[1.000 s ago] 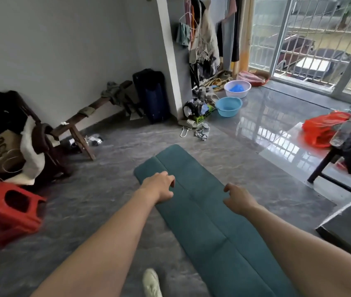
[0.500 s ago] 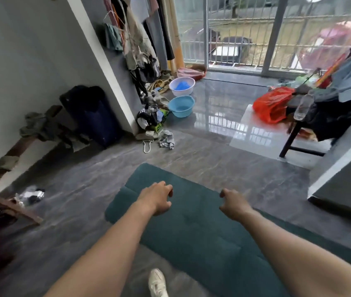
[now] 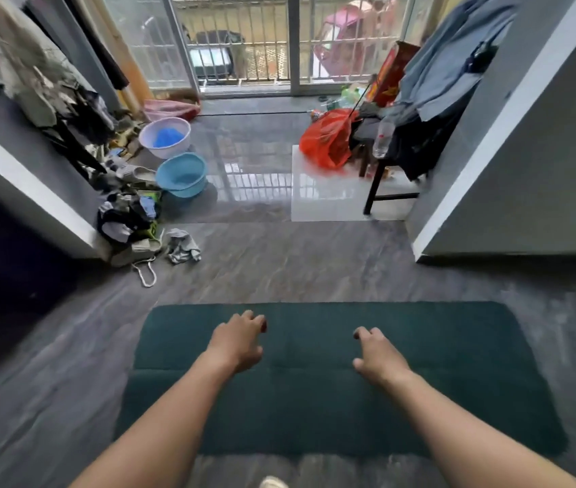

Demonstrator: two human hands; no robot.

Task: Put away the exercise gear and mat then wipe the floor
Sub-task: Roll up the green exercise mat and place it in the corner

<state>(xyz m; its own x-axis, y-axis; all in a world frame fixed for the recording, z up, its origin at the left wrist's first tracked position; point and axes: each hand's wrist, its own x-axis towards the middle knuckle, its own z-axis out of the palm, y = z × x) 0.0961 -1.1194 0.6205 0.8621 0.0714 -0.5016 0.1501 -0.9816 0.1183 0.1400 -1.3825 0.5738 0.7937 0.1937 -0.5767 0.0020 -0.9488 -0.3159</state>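
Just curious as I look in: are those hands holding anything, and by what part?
Nothing is held. The left hand and right hand hang loosely curled over the green mat.

— What's on my feed from the head camera?

— I see a dark green mat (image 3: pixel 438 375) lying flat on the grey floor (image 3: pixel 279 269). My left hand (image 3: pixel 239 341) and right hand (image 3: pixel 378 353) are stretched out above it, fingers loosely curled, holding nothing.

— And further off?

— A white basin (image 3: pixel 166 137) just beside a blue basin (image 3: pixel 182 174), and a red bag (image 3: pixel 325 142) by a dark chair (image 3: pixel 378 184).
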